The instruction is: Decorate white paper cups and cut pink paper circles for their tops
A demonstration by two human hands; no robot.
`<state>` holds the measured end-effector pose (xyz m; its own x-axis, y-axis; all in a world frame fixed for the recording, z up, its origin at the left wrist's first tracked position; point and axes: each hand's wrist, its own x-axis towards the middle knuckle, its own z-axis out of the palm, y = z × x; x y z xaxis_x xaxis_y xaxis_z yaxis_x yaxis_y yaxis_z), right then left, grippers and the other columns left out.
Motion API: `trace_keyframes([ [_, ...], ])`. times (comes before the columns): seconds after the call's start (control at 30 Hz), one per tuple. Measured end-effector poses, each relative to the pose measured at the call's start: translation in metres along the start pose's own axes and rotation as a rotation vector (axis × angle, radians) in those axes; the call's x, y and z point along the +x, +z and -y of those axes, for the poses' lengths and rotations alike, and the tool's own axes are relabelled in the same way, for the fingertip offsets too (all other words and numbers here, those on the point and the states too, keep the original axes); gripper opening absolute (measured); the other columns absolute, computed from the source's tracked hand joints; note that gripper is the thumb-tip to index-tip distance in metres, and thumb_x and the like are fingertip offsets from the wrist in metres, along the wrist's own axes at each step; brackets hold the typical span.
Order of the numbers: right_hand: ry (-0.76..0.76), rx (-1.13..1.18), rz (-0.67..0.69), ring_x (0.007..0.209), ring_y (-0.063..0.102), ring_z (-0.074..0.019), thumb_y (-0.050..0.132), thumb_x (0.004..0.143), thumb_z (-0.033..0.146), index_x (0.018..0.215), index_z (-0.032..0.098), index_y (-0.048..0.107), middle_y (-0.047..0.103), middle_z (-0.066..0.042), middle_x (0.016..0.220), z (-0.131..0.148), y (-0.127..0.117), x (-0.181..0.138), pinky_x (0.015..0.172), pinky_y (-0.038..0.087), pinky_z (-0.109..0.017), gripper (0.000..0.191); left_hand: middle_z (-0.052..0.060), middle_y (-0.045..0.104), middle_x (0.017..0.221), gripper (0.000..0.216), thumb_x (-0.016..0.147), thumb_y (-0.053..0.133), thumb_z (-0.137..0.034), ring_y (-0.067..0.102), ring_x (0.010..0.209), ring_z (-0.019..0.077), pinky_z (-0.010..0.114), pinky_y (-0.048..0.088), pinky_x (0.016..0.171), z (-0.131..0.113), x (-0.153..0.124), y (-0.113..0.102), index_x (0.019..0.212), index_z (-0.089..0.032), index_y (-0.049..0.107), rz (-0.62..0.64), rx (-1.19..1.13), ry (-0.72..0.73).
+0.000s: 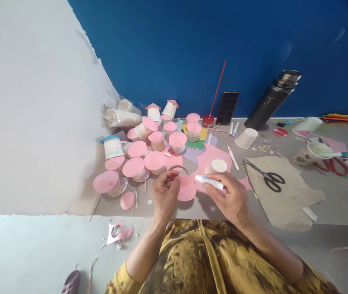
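My left hand (166, 195) pinches the left edge of a pink paper disc (187, 189) between thumb and fingers. In my right hand (231, 197) is a white glue stick (208, 181) with blue print, its tip pointing left over the disc's right edge. Whether the tip touches the paper, I cannot tell. Just behind the right hand stands an upturned white paper cup (217, 165) on a pink sheet (206, 157). Several decorated paper cups topped with pink discs, such as one cup (136, 170), crowd the table to the left.
Black scissors (270, 177) lie on a beige cloth (290, 192) to the right. Behind are a phone (227, 108), a dark flask (270, 102), markers (233, 158) and a white cup (246, 138). Stacked cups (125, 118) sit at the back left. Paper scraps (119, 232) litter the floor.
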<state>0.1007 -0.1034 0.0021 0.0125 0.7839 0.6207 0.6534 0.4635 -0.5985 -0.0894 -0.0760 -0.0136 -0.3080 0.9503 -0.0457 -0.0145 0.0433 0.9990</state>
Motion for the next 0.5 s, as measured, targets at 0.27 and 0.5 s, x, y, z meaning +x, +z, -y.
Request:
trace_keyframes([
  [0.27, 0.223, 0.049, 0.030, 0.056, 0.064, -0.0158, 0.069, 0.093, 0.042, 0.094, 0.022, 0.077, 0.079, -0.004, 0.078, -0.011, -0.018, 0.003, 0.051, 0.049, -0.027, 0.022, -0.001, 0.065, 0.072, 0.026, 0.063, 0.081, -0.032, 0.051, 0.061, 0.0088, 0.020, 0.040, 0.057, -0.004, 0.004, 0.007, 0.082, -0.016, 0.074, 0.126, -0.143, -0.177],
  [0.5, 0.504, 0.017, -0.115, 0.053, 0.059, -0.0159, 0.076, 0.083, 0.053, 0.094, 0.020, 0.076, 0.074, -0.003, 0.072, -0.048, -0.051, 0.004, 0.048, 0.046, -0.026, 0.035, 0.001, 0.068, 0.081, 0.019, 0.069, 0.074, -0.031, 0.055, 0.066, 0.0105, 0.022, 0.040, 0.059, -0.011, 0.011, 0.015, 0.082, -0.017, 0.073, 0.285, -0.010, -0.128],
])
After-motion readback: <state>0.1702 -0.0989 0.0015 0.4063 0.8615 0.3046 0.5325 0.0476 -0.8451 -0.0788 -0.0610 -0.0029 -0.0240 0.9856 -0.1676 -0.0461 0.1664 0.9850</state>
